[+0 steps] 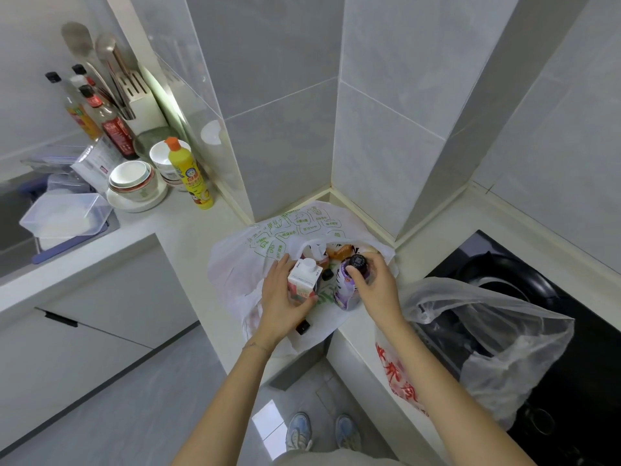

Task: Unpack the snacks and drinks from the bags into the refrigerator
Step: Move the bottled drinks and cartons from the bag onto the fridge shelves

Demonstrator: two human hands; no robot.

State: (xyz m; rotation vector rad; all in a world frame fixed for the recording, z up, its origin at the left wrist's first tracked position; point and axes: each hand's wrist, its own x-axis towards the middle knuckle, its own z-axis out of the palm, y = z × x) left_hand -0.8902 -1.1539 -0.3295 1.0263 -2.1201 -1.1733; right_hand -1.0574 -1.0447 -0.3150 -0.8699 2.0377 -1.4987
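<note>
Between the two hands, right at the mouth of the white bag (265,245) with green print, both drinks are in grasp; the left hand (280,297) wraps fingers and thumb round a small carton (303,280) with a white screw cap, held upright at the bag's opening; the right hand (374,287) grips the neck of a purple bottle (346,290), thumb laid against its black cap, the bottle's base low at the bag's near rim (inside or resting on the plastic, hard to tell). Just beyond the fingertips, deeper in the bag, an orange packet (337,252) peeks out; a small black item (326,274) sits between carton and bottle; below the left palm another black object (302,327) lies on the bag's plastic. Right of the right wrist, a clear bag (497,334) with red lettering slumps over the counter's edge, against the black stove (588,351). Well off to the left of the left hand, a yellow bottle (191,176) with an orange cap stands beside stacked bowls (132,179) on the countertop (188,227).
</note>
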